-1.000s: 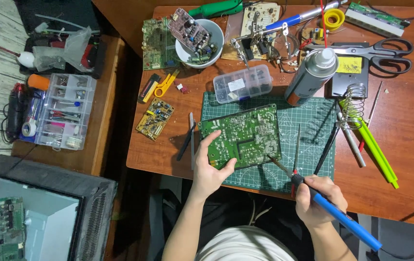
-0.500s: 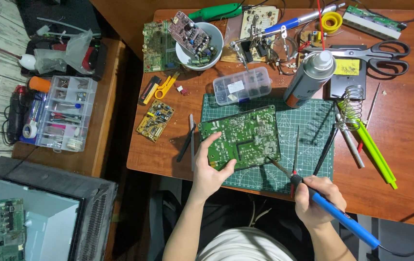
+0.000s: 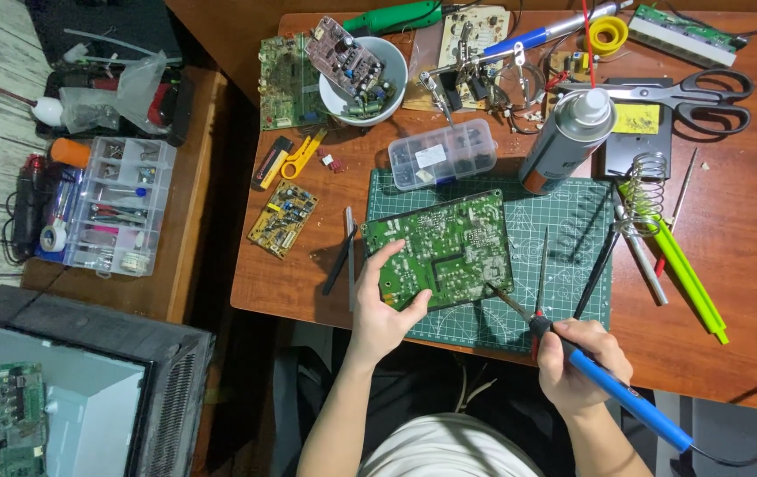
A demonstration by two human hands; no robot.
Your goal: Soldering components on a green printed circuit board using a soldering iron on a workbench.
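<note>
A green circuit board (image 3: 442, 249) is seen lying solder side up on the green cutting mat (image 3: 573, 238). Its near left corner is pinched by the left hand (image 3: 384, 311), thumb below, fingers on top. A blue-handled soldering iron (image 3: 608, 383) is gripped in the right hand (image 3: 575, 364), fingers wrapped shut, tip at the board's near right edge.

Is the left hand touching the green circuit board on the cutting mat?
Touching. The head view shows the left hand gripping the near-left edge of the green circuit board, with its fingers lying on the board's surface.
</note>
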